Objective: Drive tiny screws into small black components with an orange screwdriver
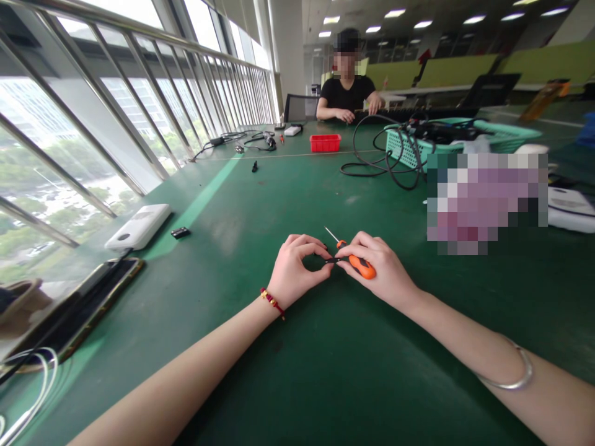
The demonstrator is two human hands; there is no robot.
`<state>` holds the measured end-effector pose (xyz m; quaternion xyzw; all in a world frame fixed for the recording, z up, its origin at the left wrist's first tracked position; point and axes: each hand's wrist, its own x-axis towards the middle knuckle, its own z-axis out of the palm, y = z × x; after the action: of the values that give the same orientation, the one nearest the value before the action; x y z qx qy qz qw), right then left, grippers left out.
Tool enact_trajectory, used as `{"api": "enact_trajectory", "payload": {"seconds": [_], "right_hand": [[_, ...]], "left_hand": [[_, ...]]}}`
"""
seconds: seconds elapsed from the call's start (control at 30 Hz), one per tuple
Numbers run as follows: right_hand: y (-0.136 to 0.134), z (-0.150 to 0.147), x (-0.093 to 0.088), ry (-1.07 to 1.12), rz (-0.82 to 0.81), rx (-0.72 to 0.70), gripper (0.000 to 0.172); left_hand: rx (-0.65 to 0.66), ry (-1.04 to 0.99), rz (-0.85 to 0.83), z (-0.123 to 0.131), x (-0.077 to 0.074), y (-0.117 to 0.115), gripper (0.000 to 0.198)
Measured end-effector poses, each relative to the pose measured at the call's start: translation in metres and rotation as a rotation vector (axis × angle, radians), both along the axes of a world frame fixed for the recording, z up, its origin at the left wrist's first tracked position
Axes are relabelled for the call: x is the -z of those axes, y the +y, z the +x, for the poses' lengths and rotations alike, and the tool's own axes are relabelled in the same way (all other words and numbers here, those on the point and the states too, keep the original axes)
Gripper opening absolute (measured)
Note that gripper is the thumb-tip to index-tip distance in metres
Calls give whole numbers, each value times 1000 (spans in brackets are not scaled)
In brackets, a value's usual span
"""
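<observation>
Over the green table, my left hand pinches one end of a small, thin black piece between thumb and fingertips. The fingertips of my right hand meet the other end of that piece. Tucked in my right hand is also a screwdriver with an orange and black handle; its metal shaft points up and to the left, away from me. What exactly the black piece is, I cannot make out, as fingers cover part of it.
A small red bin and a teal basket with black cables stand farther back. On the left lie a white power bank, a small black part and a phone. Another person sits across the green table.
</observation>
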<state>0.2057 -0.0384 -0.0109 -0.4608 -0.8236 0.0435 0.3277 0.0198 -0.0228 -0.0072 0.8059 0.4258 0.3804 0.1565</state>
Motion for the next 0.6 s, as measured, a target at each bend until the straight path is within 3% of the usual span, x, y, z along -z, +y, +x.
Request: {"api": "enact_trajectory", "payload": {"seconds": [0.4, 0.6], "right_hand": [[1, -1, 2, 60, -20, -11, 10], [3, 3, 2, 225, 4, 36, 9]], "left_hand": [[-25, 11, 4, 2, -1, -2, 5], [-241, -11, -78, 0, 3, 1, 7]]}}
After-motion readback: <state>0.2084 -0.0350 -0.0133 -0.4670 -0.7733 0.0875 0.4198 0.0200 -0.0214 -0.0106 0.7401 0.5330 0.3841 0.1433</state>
